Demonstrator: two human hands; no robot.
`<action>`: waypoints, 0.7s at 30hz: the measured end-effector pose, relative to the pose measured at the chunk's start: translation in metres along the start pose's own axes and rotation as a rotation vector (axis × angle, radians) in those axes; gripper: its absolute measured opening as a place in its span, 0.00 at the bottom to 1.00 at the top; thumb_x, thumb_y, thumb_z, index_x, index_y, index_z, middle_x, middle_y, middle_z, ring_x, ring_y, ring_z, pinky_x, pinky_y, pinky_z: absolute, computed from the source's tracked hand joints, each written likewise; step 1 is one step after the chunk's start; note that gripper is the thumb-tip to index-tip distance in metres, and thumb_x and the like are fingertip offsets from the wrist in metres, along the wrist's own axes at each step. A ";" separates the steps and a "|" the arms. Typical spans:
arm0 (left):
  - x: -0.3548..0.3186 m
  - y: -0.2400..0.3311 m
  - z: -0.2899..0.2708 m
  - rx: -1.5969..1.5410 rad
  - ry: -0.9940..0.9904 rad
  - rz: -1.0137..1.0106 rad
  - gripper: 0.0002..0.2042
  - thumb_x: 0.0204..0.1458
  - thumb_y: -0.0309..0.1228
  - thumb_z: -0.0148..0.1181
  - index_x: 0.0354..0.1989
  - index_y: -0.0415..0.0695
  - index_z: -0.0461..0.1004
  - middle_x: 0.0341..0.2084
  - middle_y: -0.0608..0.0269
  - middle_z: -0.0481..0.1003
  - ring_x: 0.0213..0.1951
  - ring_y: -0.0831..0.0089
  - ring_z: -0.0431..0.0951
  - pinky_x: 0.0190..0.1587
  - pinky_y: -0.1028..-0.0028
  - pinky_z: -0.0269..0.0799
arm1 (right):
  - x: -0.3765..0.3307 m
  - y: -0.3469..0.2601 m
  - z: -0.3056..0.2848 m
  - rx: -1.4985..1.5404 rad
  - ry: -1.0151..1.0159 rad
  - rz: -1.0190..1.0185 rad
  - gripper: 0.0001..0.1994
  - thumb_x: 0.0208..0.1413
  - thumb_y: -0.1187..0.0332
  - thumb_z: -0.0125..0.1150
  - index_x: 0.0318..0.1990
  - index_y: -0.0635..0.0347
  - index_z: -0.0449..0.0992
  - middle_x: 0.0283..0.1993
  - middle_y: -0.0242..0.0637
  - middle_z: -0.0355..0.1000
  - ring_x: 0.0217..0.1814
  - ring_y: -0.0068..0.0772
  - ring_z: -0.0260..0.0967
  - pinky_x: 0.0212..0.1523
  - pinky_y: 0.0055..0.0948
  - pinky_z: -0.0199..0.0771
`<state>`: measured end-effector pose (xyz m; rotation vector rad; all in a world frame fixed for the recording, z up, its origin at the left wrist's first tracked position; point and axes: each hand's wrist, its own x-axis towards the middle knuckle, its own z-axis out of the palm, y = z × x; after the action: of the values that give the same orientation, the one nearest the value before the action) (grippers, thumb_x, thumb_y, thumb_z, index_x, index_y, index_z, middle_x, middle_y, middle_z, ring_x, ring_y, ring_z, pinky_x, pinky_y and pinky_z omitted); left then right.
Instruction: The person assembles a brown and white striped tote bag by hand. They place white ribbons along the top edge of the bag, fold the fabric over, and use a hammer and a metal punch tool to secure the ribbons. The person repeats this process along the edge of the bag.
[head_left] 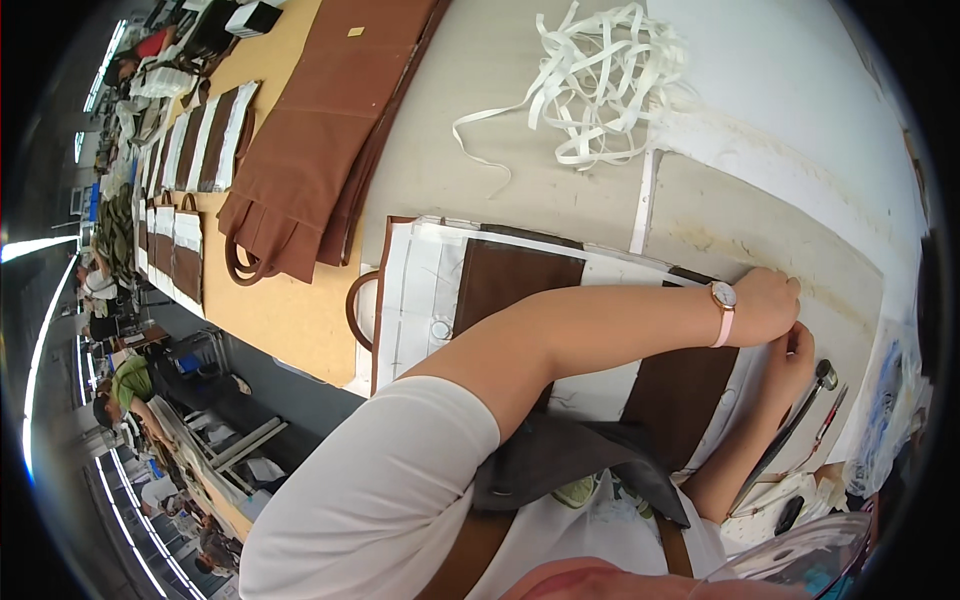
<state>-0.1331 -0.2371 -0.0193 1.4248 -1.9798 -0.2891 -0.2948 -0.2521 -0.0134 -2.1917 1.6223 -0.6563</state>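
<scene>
A striped bag piece (610,382) of white and dark brown panels lies flat on the worktop under my arms. One brown handle (360,312) sticks out at its left end. A narrow white tape (540,246) runs along its far edge. My left hand (765,305), with a pink-strapped watch (723,298) on the wrist, is closed at the piece's right end. Just nearer, my right hand (795,355) has bent fingers that almost meet the left ones. What either hand pinches is hidden or too small to make out.
A tangled heap of white tape (600,95) lies at the back. Brown bags with handles (310,150) are stacked to the left, and more striped pieces (210,135) lie beyond. A long dark tool (785,435) and a thin red tool (830,415) rest near my right hand, beside clear plastic (885,420).
</scene>
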 end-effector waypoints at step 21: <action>-0.030 -0.005 -0.033 -0.036 -0.001 0.110 0.14 0.45 0.21 0.58 0.42 0.42 0.80 0.32 0.62 0.71 0.37 0.64 0.73 0.41 0.68 0.72 | 0.001 -0.027 -0.017 0.191 0.026 0.201 0.05 0.54 0.78 0.59 0.38 0.65 0.76 0.31 0.40 0.74 0.32 0.32 0.72 0.35 0.30 0.72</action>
<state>-0.1031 -0.2051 -0.0086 1.2883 -2.0355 -0.2743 -0.2819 -0.2446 0.0150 -1.8654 1.6895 -0.7494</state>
